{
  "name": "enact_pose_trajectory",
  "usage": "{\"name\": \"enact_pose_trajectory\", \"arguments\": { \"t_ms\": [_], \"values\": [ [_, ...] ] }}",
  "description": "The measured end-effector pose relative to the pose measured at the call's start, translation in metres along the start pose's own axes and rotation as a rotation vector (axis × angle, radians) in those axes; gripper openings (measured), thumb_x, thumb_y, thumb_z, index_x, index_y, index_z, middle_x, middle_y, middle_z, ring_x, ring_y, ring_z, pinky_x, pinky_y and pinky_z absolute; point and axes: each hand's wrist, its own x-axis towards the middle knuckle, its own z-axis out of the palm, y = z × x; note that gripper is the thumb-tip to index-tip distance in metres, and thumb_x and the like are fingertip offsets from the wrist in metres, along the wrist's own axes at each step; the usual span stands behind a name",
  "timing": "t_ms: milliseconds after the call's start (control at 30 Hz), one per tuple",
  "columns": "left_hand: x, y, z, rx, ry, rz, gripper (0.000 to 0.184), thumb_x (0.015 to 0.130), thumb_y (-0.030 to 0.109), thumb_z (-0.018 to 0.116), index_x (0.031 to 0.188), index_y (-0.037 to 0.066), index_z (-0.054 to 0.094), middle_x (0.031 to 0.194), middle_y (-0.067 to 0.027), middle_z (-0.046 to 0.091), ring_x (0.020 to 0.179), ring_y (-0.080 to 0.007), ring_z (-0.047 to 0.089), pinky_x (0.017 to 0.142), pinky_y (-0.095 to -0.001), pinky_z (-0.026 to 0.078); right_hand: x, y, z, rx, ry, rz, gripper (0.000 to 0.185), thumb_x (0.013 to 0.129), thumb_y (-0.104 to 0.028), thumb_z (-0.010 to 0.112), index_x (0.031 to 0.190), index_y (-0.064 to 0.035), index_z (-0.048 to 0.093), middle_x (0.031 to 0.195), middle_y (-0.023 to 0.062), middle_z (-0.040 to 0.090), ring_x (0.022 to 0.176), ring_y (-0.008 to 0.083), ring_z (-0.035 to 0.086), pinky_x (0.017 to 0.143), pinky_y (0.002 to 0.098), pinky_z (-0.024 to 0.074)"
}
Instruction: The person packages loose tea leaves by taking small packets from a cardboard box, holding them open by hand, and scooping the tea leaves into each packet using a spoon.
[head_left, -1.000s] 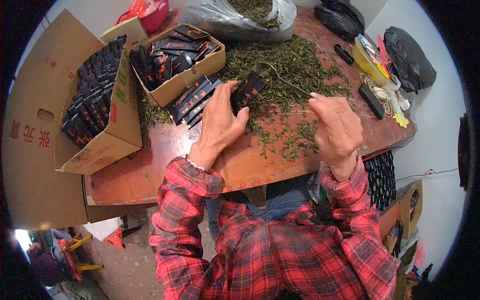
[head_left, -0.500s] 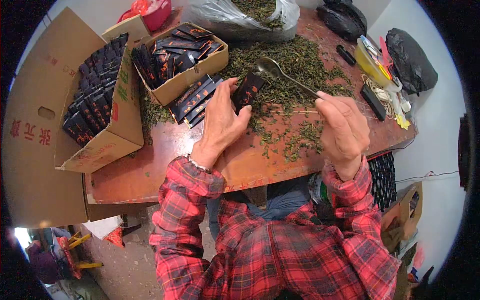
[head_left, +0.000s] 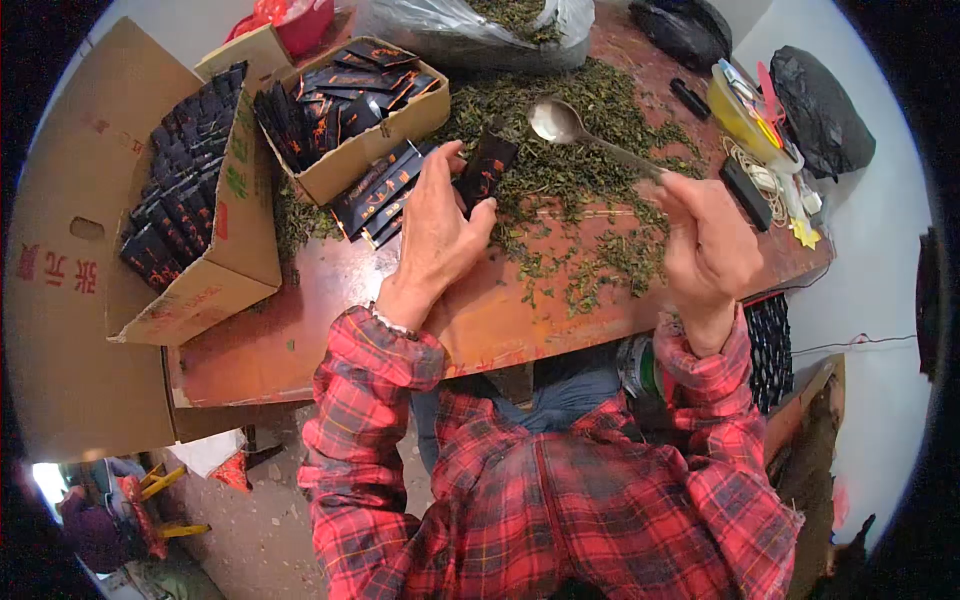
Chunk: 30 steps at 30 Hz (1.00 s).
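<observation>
Red tabletop [head_left: 250, 360] bears a leaf heap [head_left: 600, 100]. At the heap's near-left side, the left hand [head_left: 440, 230] pinches a black packet [head_left: 488, 170]; at its right, the right hand [head_left: 712, 240] grips a spoon [head_left: 553, 121], bowl over the leaves. A slack pinch could tip the packet. A box [head_left: 390, 142] crowds the heap's left; more room lies on its near side, up to the table edge.

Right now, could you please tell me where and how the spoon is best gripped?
Likely best: pinch the spoon near the end of its slim handle, coming from the right, as the right hand does; the handle slants toward that side, leaving the bowl free.
</observation>
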Motion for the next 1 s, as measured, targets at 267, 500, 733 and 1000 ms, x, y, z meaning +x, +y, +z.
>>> {"name": "enact_pose_trajectory", "arguments": {
  "t_ms": [267, 500, 733, 1000],
  "values": [
    [0.001, 0.003, -0.002, -0.013, -0.015, -0.018, 0.071, 0.084, 0.015, 0.076, 0.148, -0.001, 0.048, 0.124, -0.0214, 0.068, 0.071, -0.0215, 0.064, 0.069, -0.0379, 0.054, -0.034, -0.004, -0.031, 0.005, -0.236, 0.381, 0.007, 0.089, 0.0, 0.079, 0.094, -0.0022, 0.075, 0.083, 0.013, 0.074, 0.069, 0.028, 0.072, 0.062, 0.0356, 0.053],
    [0.0, 0.003, -0.001, 0.016, -0.024, -0.011, 0.071, 0.084, 0.015, 0.076, 0.148, -0.001, 0.049, 0.125, -0.0209, 0.069, 0.071, -0.0206, 0.063, 0.07, -0.0372, 0.055, -0.043, 0.002, -0.016, -0.007, -0.238, 0.425, 0.002, 0.092, -0.003, 0.077, 0.095, -0.0027, 0.076, 0.085, 0.0141, 0.076, 0.072, 0.0304, 0.074, 0.065, 0.0377, 0.0561],
    [0.0, 0.001, -0.002, 0.036, -0.01, 0.006, 0.069, 0.084, 0.015, 0.076, 0.146, -0.001, 0.051, 0.124, -0.0194, 0.069, 0.072, -0.0199, 0.062, 0.07, -0.0362, 0.054, -0.056, 0.015, 0.024, 0.027, -0.18, 0.444, 0.005, 0.094, -0.003, 0.076, 0.099, -0.0019, 0.075, 0.089, 0.0156, 0.077, 0.076, 0.0313, 0.075, 0.068, 0.0377, 0.0578],
    [0.001, -0.001, -0.002, 0.032, -0.017, 0.021, 0.068, 0.084, 0.014, 0.076, 0.145, -0.001, 0.052, 0.123, -0.0192, 0.068, 0.071, -0.0207, 0.062, 0.071, -0.0377, 0.054, -0.056, 0.009, 0.021, 0.021, -0.1, 0.376, 0.007, 0.093, 0.0, 0.076, 0.1, -0.0002, 0.075, 0.09, 0.0152, 0.077, 0.078, 0.0308, 0.076, 0.069, 0.0375, 0.0585]
  ]
}}
